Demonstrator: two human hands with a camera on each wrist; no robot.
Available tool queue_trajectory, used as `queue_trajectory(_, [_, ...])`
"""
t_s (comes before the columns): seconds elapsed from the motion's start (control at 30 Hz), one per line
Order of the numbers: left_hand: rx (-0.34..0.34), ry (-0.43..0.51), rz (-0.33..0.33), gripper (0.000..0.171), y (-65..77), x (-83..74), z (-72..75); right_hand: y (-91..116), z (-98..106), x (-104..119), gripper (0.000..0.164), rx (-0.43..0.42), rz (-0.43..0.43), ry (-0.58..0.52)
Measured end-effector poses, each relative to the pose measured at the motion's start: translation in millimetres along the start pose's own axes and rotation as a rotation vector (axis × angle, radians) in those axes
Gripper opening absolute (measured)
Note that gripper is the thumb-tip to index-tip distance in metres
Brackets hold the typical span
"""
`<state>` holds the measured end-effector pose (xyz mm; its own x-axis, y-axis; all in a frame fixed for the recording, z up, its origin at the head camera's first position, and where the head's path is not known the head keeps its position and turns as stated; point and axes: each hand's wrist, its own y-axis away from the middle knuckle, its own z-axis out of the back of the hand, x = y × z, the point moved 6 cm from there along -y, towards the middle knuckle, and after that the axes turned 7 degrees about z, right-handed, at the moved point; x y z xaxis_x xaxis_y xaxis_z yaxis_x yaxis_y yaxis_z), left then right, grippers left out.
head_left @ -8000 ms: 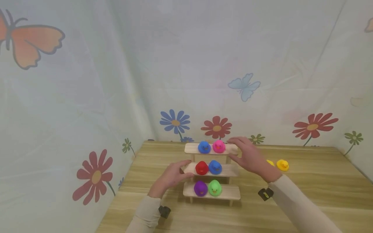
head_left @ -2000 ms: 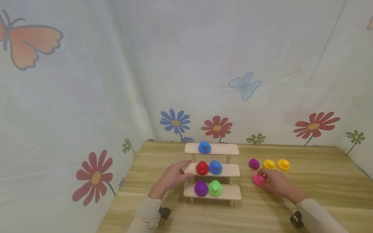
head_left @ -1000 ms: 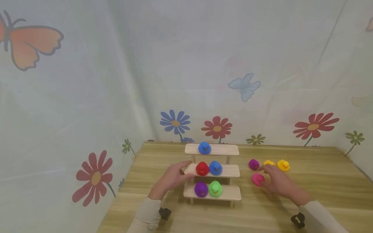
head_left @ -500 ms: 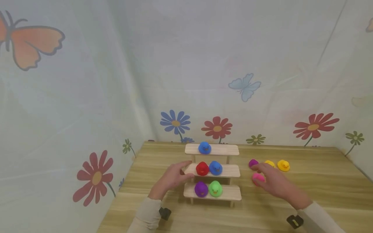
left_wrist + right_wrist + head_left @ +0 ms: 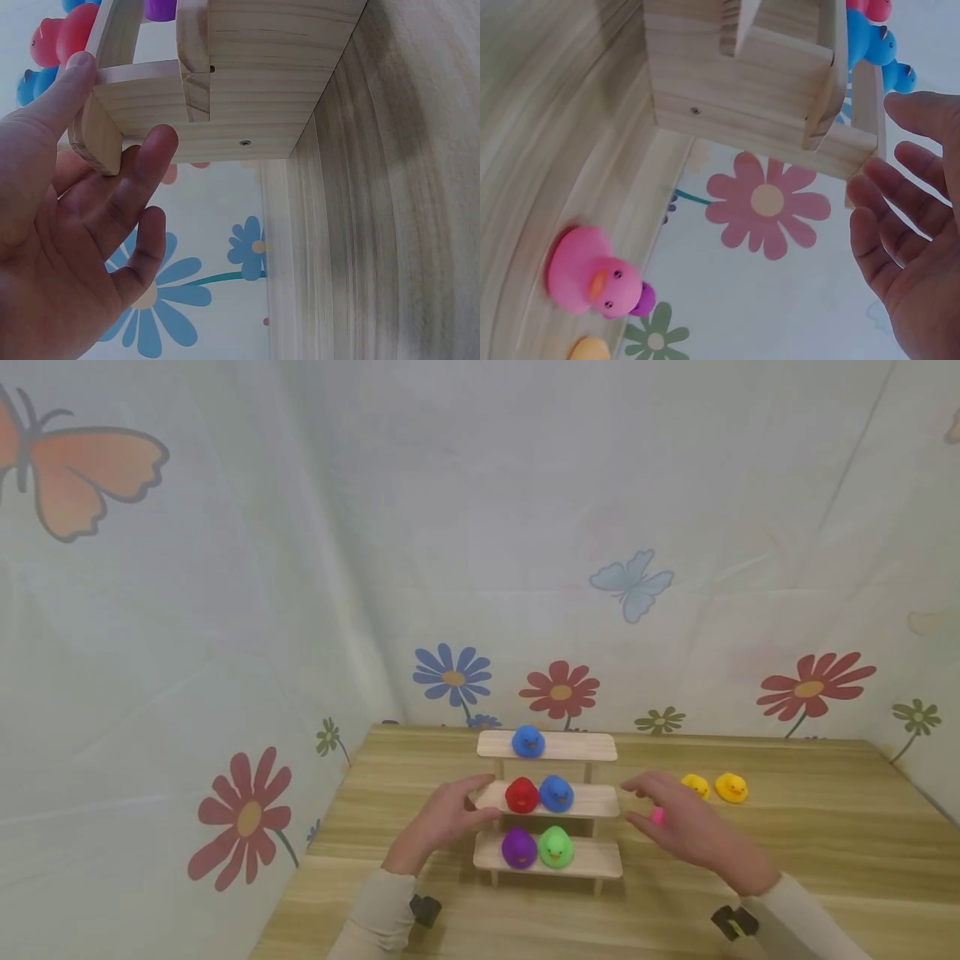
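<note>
My left hand [image 5: 442, 818] pinches the left end of the middle tier of a three-tier wooden stand [image 5: 581, 746], as the left wrist view shows. A blue rubber duck [image 5: 528, 742] sits alone on the top tier. On the middle tier are a red duck [image 5: 522, 794] and another blue duck [image 5: 557, 793]; below them sit a purple duck [image 5: 519, 847] and a green duck [image 5: 556, 847]. Just right of the stand, my right hand [image 5: 686, 822] holds nothing, thumb and fingers spread apart. Behind it stands a pink duck [image 5: 592, 274] on the table, mostly hidden in the head view.
Two yellow ducks [image 5: 732, 787] stand on the wooden table [image 5: 832, 827] to the right. Another purple duck [image 5: 645, 300] shows behind the pink one in the right wrist view. A flower-printed curtain [image 5: 480, 527] closes off the back and left.
The pink duck has gone from the top tier to the table on the right. My right hand has let go of it and moved left toward the stand. The left hand stays put.
</note>
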<state>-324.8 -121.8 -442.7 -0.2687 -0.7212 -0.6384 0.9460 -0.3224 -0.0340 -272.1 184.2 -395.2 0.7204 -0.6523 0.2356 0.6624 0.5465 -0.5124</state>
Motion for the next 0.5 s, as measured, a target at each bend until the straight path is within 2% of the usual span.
queue_trajectory(0.3, [0.011,0.012,0.015,0.067,1.1,-0.2,-0.8,-18,1,21,0.035,-0.089,0.104,-0.020])
queue_trajectory(0.5, [0.006,0.011,0.016,0.067,0.7,0.3,-0.2,-30,3,32,0.039,-0.089,0.117,-0.034])
